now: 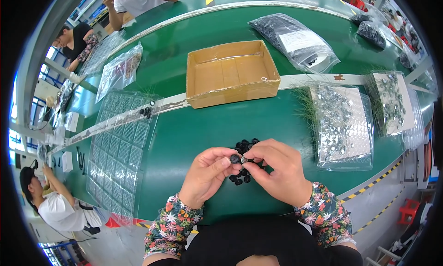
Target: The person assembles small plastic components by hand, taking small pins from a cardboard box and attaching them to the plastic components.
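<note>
My left hand (pixel 203 176) pinches a small round black cap-like part (pixel 235 159) between thumb and fingertips. Close against it, my right hand (pixel 282 173) grips a tiny shiny silvery piece (pixel 243 160) with thumb and forefinger. The two pieces meet or nearly meet; I cannot tell whether they are joined. Below and behind my fingers, a loose pile of the same black parts (pixel 239 179) lies on the green table (pixel 194 127). Part of that pile is hidden by my hands.
An open cardboard box (pixel 233 93) stands ahead. To the left lies a clear compartment tray (pixel 115 146), with several black parts (pixel 146 111) at its far corner. On the right are trays of small clear-and-silver pieces (pixel 339 123). A bag of dark parts (pixel 290 37) lies farther back. Other people work nearby.
</note>
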A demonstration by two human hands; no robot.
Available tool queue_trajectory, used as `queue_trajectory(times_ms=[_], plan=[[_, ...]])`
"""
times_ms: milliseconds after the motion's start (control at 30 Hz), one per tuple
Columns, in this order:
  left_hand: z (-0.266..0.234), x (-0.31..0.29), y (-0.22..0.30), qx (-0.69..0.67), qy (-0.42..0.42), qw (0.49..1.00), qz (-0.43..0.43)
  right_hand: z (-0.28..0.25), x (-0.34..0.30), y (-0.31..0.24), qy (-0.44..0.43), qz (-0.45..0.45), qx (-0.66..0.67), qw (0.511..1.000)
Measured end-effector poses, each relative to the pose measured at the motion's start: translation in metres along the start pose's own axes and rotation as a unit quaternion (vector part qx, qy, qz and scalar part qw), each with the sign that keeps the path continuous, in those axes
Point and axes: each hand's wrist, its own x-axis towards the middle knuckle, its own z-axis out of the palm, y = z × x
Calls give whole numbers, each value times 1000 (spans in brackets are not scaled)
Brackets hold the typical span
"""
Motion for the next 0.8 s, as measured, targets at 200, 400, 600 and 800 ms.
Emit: queue_trajectory(times_ms=[200, 400, 600, 800], plan=[[1, -1, -2, 18, 9, 1000, 1, 3, -1, 1, 0, -28, -19, 999], [1, 0, -4, 33, 11, 999, 10, 3, -1, 1, 3, -55, -36, 998], [2, -1, -4, 43, 17, 999, 14, 4, -1, 0, 6, -66, -49, 997], [3, -2, -3, 48, 21, 998, 21, 6, -1, -1, 14, -70, -59, 996]])
